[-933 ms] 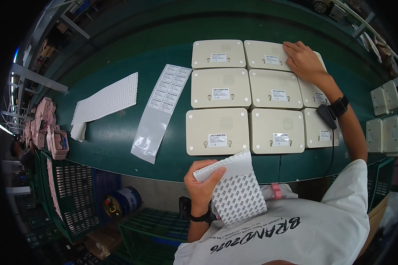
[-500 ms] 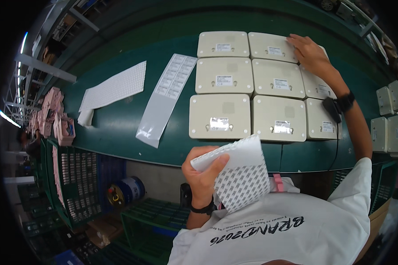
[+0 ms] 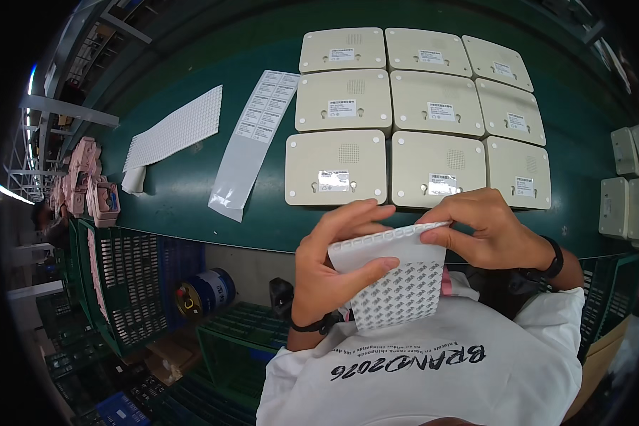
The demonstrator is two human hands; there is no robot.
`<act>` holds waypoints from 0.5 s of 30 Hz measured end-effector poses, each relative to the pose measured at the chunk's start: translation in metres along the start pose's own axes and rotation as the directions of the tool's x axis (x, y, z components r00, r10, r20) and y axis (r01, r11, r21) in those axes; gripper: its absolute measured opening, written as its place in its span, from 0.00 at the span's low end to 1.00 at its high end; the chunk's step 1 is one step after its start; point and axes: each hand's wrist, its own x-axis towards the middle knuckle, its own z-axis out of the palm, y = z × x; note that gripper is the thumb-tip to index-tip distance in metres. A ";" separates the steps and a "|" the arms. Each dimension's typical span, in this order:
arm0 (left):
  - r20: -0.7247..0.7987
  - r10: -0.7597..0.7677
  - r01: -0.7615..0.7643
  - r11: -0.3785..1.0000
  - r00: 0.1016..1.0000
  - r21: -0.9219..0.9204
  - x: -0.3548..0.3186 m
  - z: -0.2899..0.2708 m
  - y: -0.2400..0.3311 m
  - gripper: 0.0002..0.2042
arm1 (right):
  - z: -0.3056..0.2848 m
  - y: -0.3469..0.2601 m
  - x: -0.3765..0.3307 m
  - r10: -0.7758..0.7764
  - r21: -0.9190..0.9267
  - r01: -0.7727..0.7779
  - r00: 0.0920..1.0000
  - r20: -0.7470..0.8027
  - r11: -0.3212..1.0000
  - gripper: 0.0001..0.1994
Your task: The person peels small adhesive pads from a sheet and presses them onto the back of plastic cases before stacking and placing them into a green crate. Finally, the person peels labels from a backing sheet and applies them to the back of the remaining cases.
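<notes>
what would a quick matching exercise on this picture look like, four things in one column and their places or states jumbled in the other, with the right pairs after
Column one
1. left hand
2. right hand
3. printed label sheet
4. blue drum

Column two
A. on the green bench, just left of the cream housings
B. pinching the top right corner of the patterned white sheet
C. below bench level
D. gripping that patterned sheet's left side

Right pairs: 1-D, 2-B, 3-A, 4-C

Pink parts (image 3: pixel 85 177) are piled at left; a blue drum (image 3: pixel 219 290) sits near a green crate (image 3: pixel 126 335).
</notes>
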 end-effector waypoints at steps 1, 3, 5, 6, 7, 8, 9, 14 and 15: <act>0.035 0.048 -0.052 0.988 0.998 0.143 0.000 0.000 0.003 0.17 | 0.000 0.000 -0.001 0.006 0.005 -0.006 1.000 0.007 1.000 0.08; 0.078 0.085 -0.103 0.954 0.993 0.282 0.002 0.002 0.007 0.17 | 0.000 -0.001 -0.005 0.016 0.021 -0.017 0.999 0.030 1.000 0.07; 0.105 0.096 -0.127 0.928 0.990 0.351 0.004 0.003 0.008 0.15 | 0.001 0.000 -0.008 0.040 0.036 -0.041 0.999 0.025 0.999 0.07; 0.119 0.107 -0.145 0.913 0.987 0.381 0.005 0.003 0.007 0.14 | 0.002 0.001 -0.010 0.058 0.052 -0.059 0.998 0.028 0.997 0.07; 0.121 0.102 -0.142 0.912 0.987 0.386 0.007 0.003 0.005 0.14 | 0.003 0.001 -0.012 0.075 0.068 -0.076 0.997 0.030 0.995 0.07; 0.103 0.081 -0.112 0.931 0.991 0.348 0.009 0.003 0.003 0.14 | 0.003 0.002 -0.014 0.074 0.069 -0.076 0.997 0.029 0.995 0.07; 0.086 0.056 -0.080 0.948 0.995 0.309 0.010 0.002 0.002 0.13 | 0.004 0.002 -0.016 0.090 0.118 -0.088 0.996 -0.017 0.989 0.06; 0.038 0.000 -0.009 0.972 0.999 0.234 0.010 0.004 -0.004 0.12 | 0.006 0.007 -0.020 -0.074 -0.106 0.059 0.987 -0.141 0.993 0.07; 0.041 -0.004 -0.006 0.970 0.999 0.242 0.010 0.005 -0.004 0.12 | 0.007 0.007 -0.020 -0.163 -0.258 0.124 0.977 -0.137 0.958 0.08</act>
